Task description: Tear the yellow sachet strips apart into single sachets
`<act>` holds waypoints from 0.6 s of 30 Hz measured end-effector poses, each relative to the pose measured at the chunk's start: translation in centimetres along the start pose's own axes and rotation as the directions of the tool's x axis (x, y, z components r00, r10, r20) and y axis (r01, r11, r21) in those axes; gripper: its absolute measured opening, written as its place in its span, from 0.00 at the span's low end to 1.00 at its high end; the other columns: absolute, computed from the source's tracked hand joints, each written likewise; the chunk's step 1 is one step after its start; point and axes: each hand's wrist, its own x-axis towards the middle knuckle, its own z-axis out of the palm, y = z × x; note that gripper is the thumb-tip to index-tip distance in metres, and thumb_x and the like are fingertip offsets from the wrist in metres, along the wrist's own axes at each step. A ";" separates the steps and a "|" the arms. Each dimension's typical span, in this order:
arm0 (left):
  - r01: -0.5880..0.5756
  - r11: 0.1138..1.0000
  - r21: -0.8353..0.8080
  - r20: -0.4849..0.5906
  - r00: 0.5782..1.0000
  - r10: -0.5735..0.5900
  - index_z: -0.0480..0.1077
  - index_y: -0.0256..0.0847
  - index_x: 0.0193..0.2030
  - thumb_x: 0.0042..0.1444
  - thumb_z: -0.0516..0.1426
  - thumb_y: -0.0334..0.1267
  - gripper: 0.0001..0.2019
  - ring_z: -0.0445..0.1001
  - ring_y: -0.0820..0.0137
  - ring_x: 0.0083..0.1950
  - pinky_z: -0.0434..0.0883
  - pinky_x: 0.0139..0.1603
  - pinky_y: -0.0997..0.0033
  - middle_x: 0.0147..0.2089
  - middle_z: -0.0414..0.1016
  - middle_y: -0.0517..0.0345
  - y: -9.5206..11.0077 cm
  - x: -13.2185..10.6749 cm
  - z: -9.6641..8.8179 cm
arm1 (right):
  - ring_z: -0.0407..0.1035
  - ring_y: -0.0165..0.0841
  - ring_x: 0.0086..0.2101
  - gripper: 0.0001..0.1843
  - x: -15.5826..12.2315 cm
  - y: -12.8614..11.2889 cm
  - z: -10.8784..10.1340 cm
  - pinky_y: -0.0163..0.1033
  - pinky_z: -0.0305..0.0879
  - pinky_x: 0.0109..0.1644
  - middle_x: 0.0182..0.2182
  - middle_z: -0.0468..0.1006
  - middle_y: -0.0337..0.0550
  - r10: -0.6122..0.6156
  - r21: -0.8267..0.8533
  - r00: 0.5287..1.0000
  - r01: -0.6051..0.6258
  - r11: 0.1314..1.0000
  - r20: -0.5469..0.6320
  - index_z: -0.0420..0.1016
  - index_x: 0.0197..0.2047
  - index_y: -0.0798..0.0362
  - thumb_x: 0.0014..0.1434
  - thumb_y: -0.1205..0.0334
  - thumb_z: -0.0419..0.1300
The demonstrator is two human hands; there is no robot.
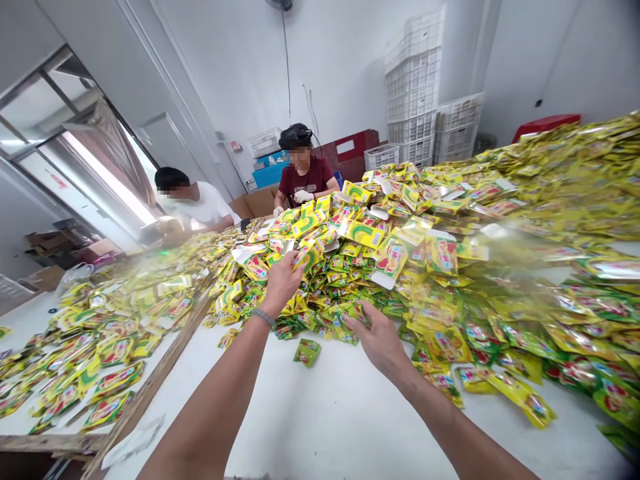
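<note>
A big heap of yellow-and-green sachets (pixel 400 253) covers the white table (pixel 340 413). My left hand (pixel 281 283), a band on its wrist, reaches into the heap with its fingers closed round a yellow sachet (pixel 306 255). My right hand (pixel 377 337) rests at the heap's near edge, fingers curled onto small green sachets (pixel 345 319). One green sachet (pixel 307 351) lies alone on the table between my arms.
Two people sit at the far side: one in a dark red shirt with white gloves (pixel 306 179), one in white (pixel 197 203). More sachets cover a second table (pixel 95 347) on the left. White crates (pixel 415 87) are stacked by the back wall.
</note>
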 end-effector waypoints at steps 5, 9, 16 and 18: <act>0.336 0.862 -0.379 0.357 0.913 -0.199 0.75 0.38 0.40 0.45 0.66 0.48 0.19 0.76 0.64 0.36 0.70 0.37 0.69 0.37 0.80 0.53 -0.1 -8.6 -1.5 | 0.67 0.33 0.34 0.14 0.7 -0.2 -0.5 0.37 0.62 0.40 0.33 0.75 0.40 -0.065 0.224 0.993 0.086 0.971 -0.097 0.70 0.40 0.51 0.57 0.50 0.59; 0.531 0.669 -0.521 0.516 0.820 -0.248 0.75 0.37 0.39 0.44 0.68 0.47 0.20 0.76 0.67 0.36 0.72 0.39 0.71 0.37 0.80 0.54 -0.6 -14.2 0.0 | 0.67 0.33 0.36 0.15 1.3 0.4 -0.6 0.38 0.64 0.42 0.34 0.75 0.41 -0.044 0.296 0.992 0.076 0.952 -0.116 0.70 0.38 0.52 0.54 0.49 0.60; 0.685 0.144 -0.714 0.584 0.697 -0.417 0.71 0.40 0.42 0.46 0.67 0.42 0.18 0.73 0.74 0.28 0.72 0.26 0.75 0.33 0.76 0.59 -1.3 -16.6 1.8 | 0.67 0.31 0.33 0.18 0.8 -0.1 -0.5 0.37 0.65 0.38 0.33 0.73 0.39 -0.009 0.513 0.992 -0.056 0.857 0.122 0.67 0.38 0.51 0.50 0.47 0.63; 0.697 0.113 -0.708 0.618 0.689 -0.379 0.69 0.44 0.45 0.49 0.66 0.41 0.18 0.74 0.74 0.28 0.70 0.24 0.77 0.32 0.75 0.60 -1.1 -16.7 2.0 | 0.65 0.30 0.31 0.17 0.4 -0.2 0.1 0.36 0.64 0.36 0.30 0.71 0.37 -0.054 0.431 0.980 -0.034 0.902 0.190 0.66 0.34 0.51 0.50 0.47 0.63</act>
